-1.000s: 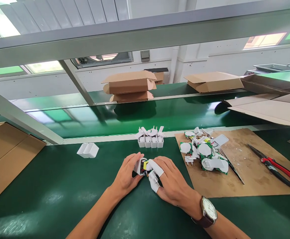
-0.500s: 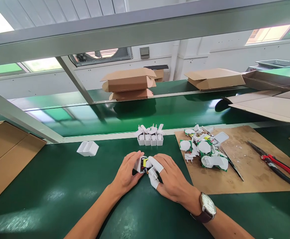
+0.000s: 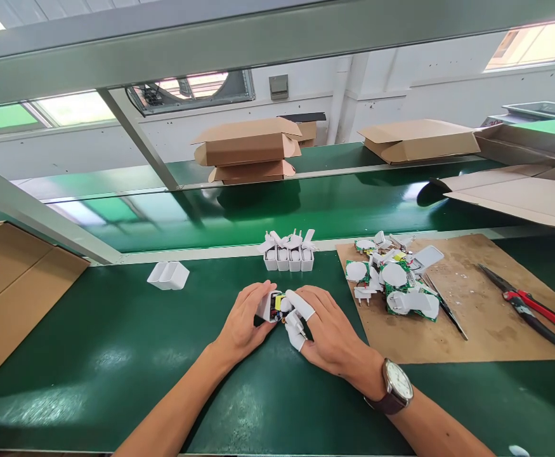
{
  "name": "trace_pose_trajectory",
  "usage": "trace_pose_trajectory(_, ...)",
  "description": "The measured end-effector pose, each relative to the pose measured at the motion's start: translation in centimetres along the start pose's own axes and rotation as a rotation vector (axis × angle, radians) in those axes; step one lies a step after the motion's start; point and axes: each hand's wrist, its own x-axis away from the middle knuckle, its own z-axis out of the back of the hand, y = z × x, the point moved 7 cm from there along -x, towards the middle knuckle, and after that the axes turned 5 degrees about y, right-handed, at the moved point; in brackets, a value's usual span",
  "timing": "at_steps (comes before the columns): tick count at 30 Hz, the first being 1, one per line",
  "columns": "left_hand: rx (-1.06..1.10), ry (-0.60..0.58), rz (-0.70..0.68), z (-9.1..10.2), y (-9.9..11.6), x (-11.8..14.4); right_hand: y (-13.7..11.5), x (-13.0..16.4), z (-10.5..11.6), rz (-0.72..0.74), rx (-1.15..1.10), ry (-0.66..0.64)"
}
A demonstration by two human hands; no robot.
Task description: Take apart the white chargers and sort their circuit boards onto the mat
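Note:
My left hand (image 3: 246, 318) is closed round a white plastic charger housing (image 3: 264, 307) whose open side faces right. A circuit board with a yellow transformer (image 3: 278, 303) sits partly inside that housing. My right hand (image 3: 332, 330), with white covers on its thumb and a finger, is closed on a white plug piece (image 3: 296, 321) at the board's right end. A row of several white chargers (image 3: 289, 259) stands upright just beyond my hands, plug pieces resting on top. To the left lie white housings (image 3: 168, 275), side by side and apart from my hands.
A brown board (image 3: 467, 304) at right carries a pile of circuit boards and plug parts (image 3: 394, 276), tweezers (image 3: 446, 308) and red-and-black pliers (image 3: 527, 308). Cardboard boxes (image 3: 248, 139) stand beyond the green belt (image 3: 339, 203). A large carton (image 3: 15, 298) is at left; a metal frame crosses overhead.
The head view has tilted down slightly. Both hands keep their hold on the housing and plug piece, with hardly any shift between them.

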Motion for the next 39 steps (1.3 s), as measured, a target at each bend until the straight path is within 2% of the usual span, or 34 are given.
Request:
trace_pose_trajectory(11,0.019,0.002,0.003,-0.4,0.3,0.0,0.4,0.2,-0.6,0.009,-0.030,-0.002)
trace_pose_trajectory(16,0.021,-0.052,0.014,-0.7,1.0,0.1,0.5,0.4,-1.0,0.008,-0.078,-0.036)
trace_pose_trajectory(19,0.144,-0.089,0.098,-1.0,0.6,0.4,1.2,0.3,-0.7,-0.093,-0.185,-0.027)
trace_pose_trajectory(23,0.433,-0.122,0.313,-1.9,-0.7,0.9,2.3,0.6,-0.8,-0.218,-0.328,-0.015)
trace_pose_trajectory(27,0.611,-0.083,0.416,-2.1,-1.2,1.0,2.6,0.9,-1.7,-0.204,-0.339,-0.022)
trace_pose_trajectory(33,0.567,-0.125,0.366,-1.9,-0.6,0.9,2.8,2.0,-3.8,-0.102,-0.209,-0.138)
trace_pose_trajectory(39,0.464,-0.093,0.312,-1.0,0.0,0.7,3.0,2.3,-2.9,-0.071,-0.179,-0.045)
